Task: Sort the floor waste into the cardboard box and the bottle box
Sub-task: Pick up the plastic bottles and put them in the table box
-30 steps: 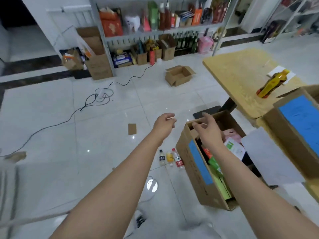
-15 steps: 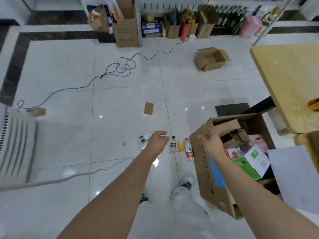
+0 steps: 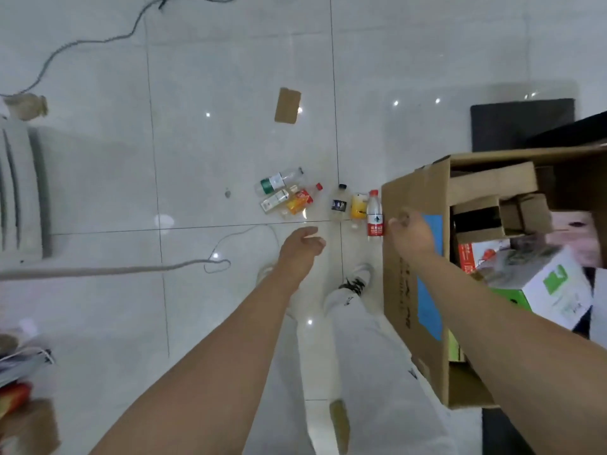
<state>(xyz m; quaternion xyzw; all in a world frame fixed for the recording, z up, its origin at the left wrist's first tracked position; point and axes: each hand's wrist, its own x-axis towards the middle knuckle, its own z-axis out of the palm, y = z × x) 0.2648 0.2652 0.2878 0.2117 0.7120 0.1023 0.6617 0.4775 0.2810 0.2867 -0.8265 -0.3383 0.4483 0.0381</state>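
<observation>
A large cardboard box [image 3: 412, 264] with a blue label stands on the floor at right, holding flattened cartons and packaging. Several plastic bottles sit on the white tiles left of it: a red-labelled water bottle [image 3: 374, 213] upright against the box, a yellow bottle [image 3: 358, 206], a dark-labelled bottle [image 3: 339, 203], and lying ones, green-labelled [image 3: 276, 183] and orange-labelled [image 3: 299, 201]. A flat cardboard scrap [image 3: 288, 105] lies farther away. My left hand [image 3: 302, 246] hangs just short of the bottles, fingers loosely curled, holding nothing. My right hand [image 3: 410, 229] is by the box's near corner, empty.
A white appliance with louvres [image 3: 23, 188] stands at the left edge, and cables [image 3: 131, 269] trail across the floor. A black mat [image 3: 522, 123] lies beyond the box. My feet in white shoes [image 3: 356, 284] stand just behind the bottles. Clutter sits at bottom left.
The view has tilted down toward the floor and closer to the bottles. Both hands have dropped lower; the right one has moved from the box's rim to its outer corner.
</observation>
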